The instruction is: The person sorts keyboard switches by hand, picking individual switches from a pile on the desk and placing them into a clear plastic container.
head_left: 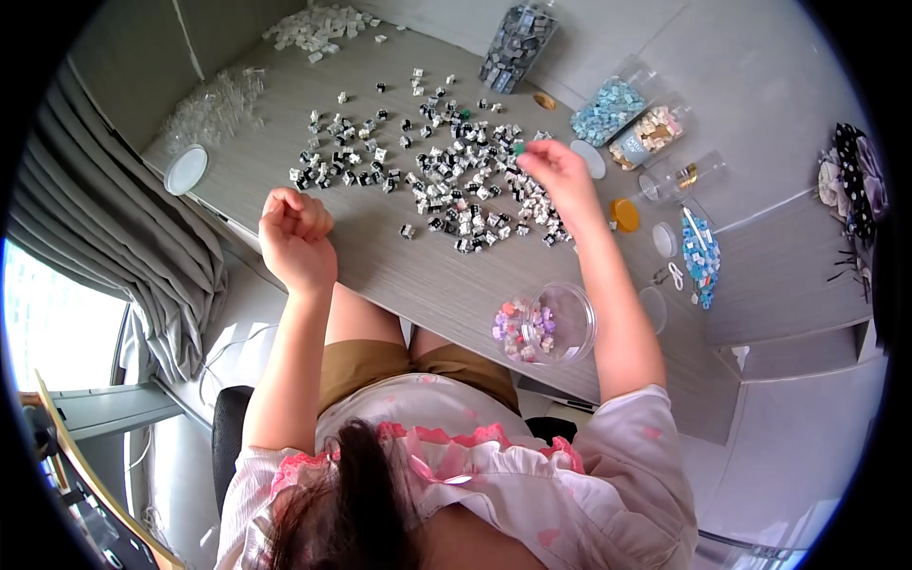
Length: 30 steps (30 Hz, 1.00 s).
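Note:
My right hand (562, 180) is above the right part of a wide scatter of small black-and-white keyboard switches (456, 180). Between its thumb and fingertips is a small green piece (519, 148), its exact kind too small to make out. My left hand (297, 242) is raised at the table's front edge, left of the scatter, with its fingers curled in; whatever they may hold is hidden. A second green piece (465, 114) lies among the switches farther back. Close to my right forearm, a clear round jar (570, 325) lies on its side with pink, purple and white pieces in it.
Clear plastic pieces (214, 109) and whitish pieces (318, 28) are heaped at the back left. Clear containers of grey (518, 43), blue (608, 109) and cream pieces (648, 135) line the right. An orange lid (624, 215) and loose blue pieces (701, 256) lie nearby.

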Each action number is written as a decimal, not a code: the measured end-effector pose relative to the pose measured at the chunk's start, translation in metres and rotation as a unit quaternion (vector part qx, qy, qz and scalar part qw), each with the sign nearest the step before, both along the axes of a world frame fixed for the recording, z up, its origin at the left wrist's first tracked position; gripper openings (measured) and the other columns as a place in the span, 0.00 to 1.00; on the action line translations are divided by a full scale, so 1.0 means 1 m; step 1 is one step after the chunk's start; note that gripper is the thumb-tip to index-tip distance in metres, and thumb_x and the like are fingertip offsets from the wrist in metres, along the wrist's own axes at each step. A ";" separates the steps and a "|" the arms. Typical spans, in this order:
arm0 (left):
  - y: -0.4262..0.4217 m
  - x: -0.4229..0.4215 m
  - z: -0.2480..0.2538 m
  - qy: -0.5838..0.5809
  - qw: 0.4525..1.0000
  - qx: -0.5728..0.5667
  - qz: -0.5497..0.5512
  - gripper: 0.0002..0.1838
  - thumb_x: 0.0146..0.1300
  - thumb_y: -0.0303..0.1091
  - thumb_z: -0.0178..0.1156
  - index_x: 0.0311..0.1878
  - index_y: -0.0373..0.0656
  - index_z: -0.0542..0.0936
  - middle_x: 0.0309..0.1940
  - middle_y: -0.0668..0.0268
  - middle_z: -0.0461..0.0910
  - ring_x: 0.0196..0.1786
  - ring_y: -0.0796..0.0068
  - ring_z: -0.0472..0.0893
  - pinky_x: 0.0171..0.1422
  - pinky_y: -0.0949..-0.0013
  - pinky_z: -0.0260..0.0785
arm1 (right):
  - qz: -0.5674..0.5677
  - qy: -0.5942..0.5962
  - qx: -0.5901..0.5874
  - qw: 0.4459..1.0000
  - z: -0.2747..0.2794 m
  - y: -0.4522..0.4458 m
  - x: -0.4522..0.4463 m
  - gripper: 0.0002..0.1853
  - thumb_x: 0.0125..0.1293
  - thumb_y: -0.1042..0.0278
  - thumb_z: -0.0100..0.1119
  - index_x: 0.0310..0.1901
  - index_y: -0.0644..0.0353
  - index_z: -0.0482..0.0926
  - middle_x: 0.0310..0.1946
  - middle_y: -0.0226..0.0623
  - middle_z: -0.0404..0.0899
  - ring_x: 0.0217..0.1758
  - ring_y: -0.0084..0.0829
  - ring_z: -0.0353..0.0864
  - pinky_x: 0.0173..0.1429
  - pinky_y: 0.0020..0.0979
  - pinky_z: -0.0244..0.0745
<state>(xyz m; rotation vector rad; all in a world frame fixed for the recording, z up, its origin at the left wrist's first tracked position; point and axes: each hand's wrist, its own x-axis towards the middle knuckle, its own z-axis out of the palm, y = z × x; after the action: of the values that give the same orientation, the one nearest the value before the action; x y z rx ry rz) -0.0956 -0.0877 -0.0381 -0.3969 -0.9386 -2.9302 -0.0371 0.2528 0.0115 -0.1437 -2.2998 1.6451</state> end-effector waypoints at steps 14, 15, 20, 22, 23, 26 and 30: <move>0.000 -0.001 0.001 -0.001 1.000 -0.017 0.002 0.12 0.71 0.36 0.42 0.33 0.42 0.69 0.17 0.74 0.54 0.21 0.82 0.51 0.28 0.72 0.45 | 0.081 -0.192 0.282 0.937 0.030 -0.071 -0.004 0.13 0.57 0.58 0.72 0.34 0.62 0.88 0.18 0.32 0.79 0.20 0.23 0.74 0.28 0.29 0.67; 0.001 -0.001 0.002 -0.009 1.000 -0.018 0.008 0.12 0.71 0.35 0.41 0.33 0.41 0.69 0.16 0.74 0.54 0.21 0.82 0.51 0.27 0.72 0.45 | 0.086 -0.194 0.299 0.930 0.031 -0.076 -0.003 0.14 0.54 0.57 0.74 0.33 0.61 0.88 0.19 0.37 0.80 0.20 0.23 0.75 0.29 0.30 0.68; 0.004 0.000 0.004 -0.015 0.999 -0.021 0.019 0.12 0.70 0.35 0.41 0.33 0.41 0.69 0.16 0.75 0.54 0.21 0.82 0.51 0.27 0.72 0.44 | 0.114 -0.194 0.269 0.936 0.024 -0.069 -0.008 0.13 0.56 0.60 0.73 0.34 0.62 0.88 0.21 0.34 0.83 0.22 0.22 0.76 0.30 0.29 0.71; 0.004 0.000 0.004 -0.013 0.999 -0.019 0.022 0.12 0.70 0.35 0.41 0.33 0.41 0.69 0.16 0.75 0.54 0.21 0.82 0.52 0.27 0.72 0.44 | 0.113 -0.168 0.192 0.960 0.013 -0.061 -0.010 0.12 0.59 0.63 0.71 0.37 0.64 0.87 0.22 0.29 0.81 0.22 0.20 0.73 0.29 0.27 0.68; 0.004 0.000 0.003 -0.013 0.999 -0.036 0.017 0.11 0.70 0.35 0.42 0.33 0.41 0.69 0.16 0.75 0.54 0.21 0.82 0.52 0.27 0.72 0.44 | 0.110 -0.148 0.127 0.975 0.003 -0.054 -0.013 0.12 0.60 0.64 0.70 0.39 0.64 0.87 0.23 0.26 0.79 0.22 0.18 0.70 0.27 0.25 0.64; 0.005 -0.002 0.002 -0.008 0.995 -0.099 0.006 0.11 0.71 0.34 0.42 0.34 0.41 0.70 0.16 0.76 0.54 0.21 0.82 0.52 0.28 0.72 0.45 | 0.106 -0.188 -0.192 0.957 0.013 -0.034 -0.013 0.11 0.67 0.64 0.61 0.41 0.64 0.83 0.26 0.26 0.77 0.20 0.16 0.62 0.21 0.18 0.52; 0.007 0.001 0.008 0.000 0.988 -0.152 -0.006 0.12 0.71 0.33 0.42 0.35 0.40 0.71 0.16 0.77 0.55 0.21 0.84 0.52 0.27 0.73 0.45 | 0.128 -0.191 -0.455 0.860 0.022 -0.044 -0.016 0.11 0.68 0.64 0.57 0.44 0.62 0.79 0.25 0.25 0.72 0.19 0.14 0.61 0.20 0.18 0.53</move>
<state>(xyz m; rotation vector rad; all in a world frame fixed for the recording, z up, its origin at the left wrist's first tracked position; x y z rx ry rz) -0.0950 -0.0803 -0.0302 -0.4152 -1.3927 -2.7983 -0.0527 0.2089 0.0338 -0.4081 -1.5797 2.9551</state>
